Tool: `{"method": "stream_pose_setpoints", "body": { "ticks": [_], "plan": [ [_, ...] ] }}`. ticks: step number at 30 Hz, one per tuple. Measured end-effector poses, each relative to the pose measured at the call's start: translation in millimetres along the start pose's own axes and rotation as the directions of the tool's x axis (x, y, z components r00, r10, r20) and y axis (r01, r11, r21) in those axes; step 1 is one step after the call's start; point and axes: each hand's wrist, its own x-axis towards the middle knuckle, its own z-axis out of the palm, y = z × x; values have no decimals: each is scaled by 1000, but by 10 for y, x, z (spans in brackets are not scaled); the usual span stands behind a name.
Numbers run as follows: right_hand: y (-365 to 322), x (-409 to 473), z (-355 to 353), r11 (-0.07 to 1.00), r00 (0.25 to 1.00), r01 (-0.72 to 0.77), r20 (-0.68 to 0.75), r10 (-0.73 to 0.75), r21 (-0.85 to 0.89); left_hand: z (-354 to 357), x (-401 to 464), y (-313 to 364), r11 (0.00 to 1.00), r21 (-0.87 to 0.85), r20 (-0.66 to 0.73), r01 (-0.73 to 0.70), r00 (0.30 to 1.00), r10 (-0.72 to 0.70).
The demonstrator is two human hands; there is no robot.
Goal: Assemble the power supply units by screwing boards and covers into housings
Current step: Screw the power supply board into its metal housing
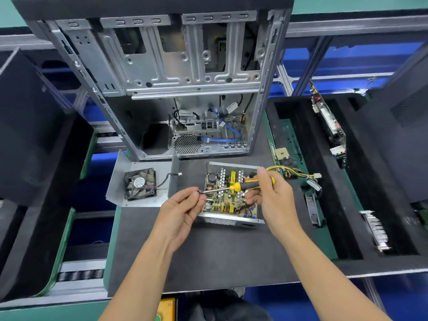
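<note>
An open power supply housing (231, 220) with its circuit board (225, 200) inside lies on the dark mat. My right hand (271, 193) grips the yellow-and-black handle of a screwdriver (245, 184), held level above the board. My left hand (183, 209) pinches the tip of the screwdriver's shaft, just left of the housing; a small screw may be at the tip, too small to tell. The grey metal cover (143, 181) with a black fan (140, 184) lies to the left, open side up.
An open computer case (162, 77) lies behind the work area. Yellow and black cables (298, 173) trail right from the housing. Black foam trays on the right hold circuit cards (328, 121). Black panels (30, 126) stand at the left.
</note>
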Motion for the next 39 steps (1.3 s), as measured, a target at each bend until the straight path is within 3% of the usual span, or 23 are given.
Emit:
{"method": "stream_pose_setpoints", "body": {
  "ticks": [22, 30, 33, 36, 39],
  "plan": [
    [-51, -2, 103, 996, 999, 2, -49, -6, -88, -46, 115, 103, 999, 43, 17, 8, 1000, -8],
    [-211, 6, 104, 985, 996, 91, 3, -92, -144, -84, 109, 101, 972, 227, 87, -62, 995, 44],
    [-239, 34, 94, 996, 997, 80, 16, -79, -40, -59, 105, 98, 964, 253, 99, -83, 993, 59],
    [-187, 41, 115, 987, 1000, -14, 20, 11, 158, -24, 93, 89, 958, 274, 116, -90, 991, 61],
    [-87, 21, 148, 967, 996, -84, 29, 79, 239, 18, 79, 56, 953, 283, 126, -104, 990, 70]
  ]
}}
